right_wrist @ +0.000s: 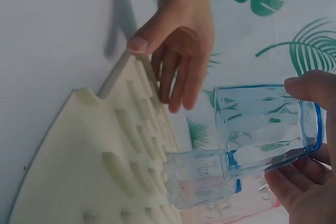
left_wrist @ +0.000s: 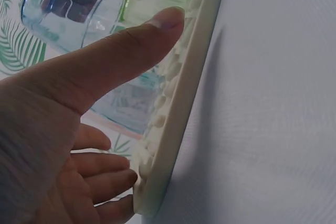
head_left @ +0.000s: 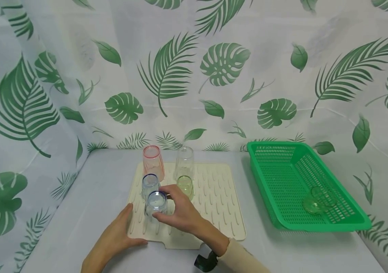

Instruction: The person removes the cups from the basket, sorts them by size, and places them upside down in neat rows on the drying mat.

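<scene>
My right hand (head_left: 182, 212) grips a clear glass tumbler (right_wrist: 268, 129) with a blue ring round its top. It hangs a little above the cream drying mat (head_left: 214, 197), near the mat's left front part. My left hand (head_left: 113, 237) rests at the mat's front left corner, thumb along the front edge and fingers by the left edge. Behind the held tumbler stands another blue-ringed tumbler (head_left: 149, 185) on the mat. A small green glass (head_left: 185, 186) stands to its right. At the back are a tall pink-ringed glass (head_left: 153, 167) and a tall clear glass (head_left: 184, 163).
To the right of the mat sits a green plastic basket (head_left: 265, 189) with open-mesh walls. Green-tinted glassware (head_left: 313, 204) lies in its front right part. A leaf-patterned cloth (head_left: 214, 125) hangs behind and on the left of the white table (head_left: 88, 182).
</scene>
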Demonstrator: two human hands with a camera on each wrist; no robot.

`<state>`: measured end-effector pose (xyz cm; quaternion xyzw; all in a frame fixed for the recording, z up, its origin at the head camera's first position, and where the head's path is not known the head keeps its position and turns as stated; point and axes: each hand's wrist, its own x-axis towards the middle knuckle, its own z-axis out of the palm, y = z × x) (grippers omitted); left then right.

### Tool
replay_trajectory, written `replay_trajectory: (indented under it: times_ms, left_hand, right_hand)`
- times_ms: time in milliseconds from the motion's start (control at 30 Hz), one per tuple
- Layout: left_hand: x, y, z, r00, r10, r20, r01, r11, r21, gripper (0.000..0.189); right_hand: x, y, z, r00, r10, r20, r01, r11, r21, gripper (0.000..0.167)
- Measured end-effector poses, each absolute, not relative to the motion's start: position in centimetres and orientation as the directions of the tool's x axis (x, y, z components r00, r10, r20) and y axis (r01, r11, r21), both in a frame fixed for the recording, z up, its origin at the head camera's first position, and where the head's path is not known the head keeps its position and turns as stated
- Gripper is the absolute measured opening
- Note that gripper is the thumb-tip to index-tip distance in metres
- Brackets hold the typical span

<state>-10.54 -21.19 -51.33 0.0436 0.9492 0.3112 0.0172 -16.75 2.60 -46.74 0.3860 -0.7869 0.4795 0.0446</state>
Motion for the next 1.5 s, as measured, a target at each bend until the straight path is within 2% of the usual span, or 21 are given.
replay_trajectory:
  times_ms: [167, 600, 800, 1500]
  left_hand:
    - [-10.5, -21.3, -51.5, -0.995, 0.097, -0.017, 0.070, 0.811, 0.581, 0.131]
    - [-10.7, -21.3, -51.7, -0.994, 0.078, -0.076, 0.018, 0.805, 0.593, 0.128]
    - [-10.7, -21.6, -51.8, -0.995, 0.079, -0.062, 0.027, 0.806, 0.591, 0.126]
    - [-10.8, -21.9, -52.1, -0.995, 0.082, -0.062, 0.029, 0.798, 0.602, 0.127]
  right_hand:
    - [-16.9, 1.8, -47.3, -0.689, -0.572, 0.445, -0.672, 0.276, -0.687, 0.064]
    - [-17.0, -0.1, -48.5, -0.731, -0.580, 0.358, -0.634, 0.387, -0.669, 0.064]
    - [-17.1, -0.6, -48.9, -0.745, -0.577, 0.334, -0.623, 0.426, -0.655, 0.064]
    - [-17.4, -1.5, -49.8, -0.763, -0.576, 0.294, -0.607, 0.483, -0.631, 0.067]
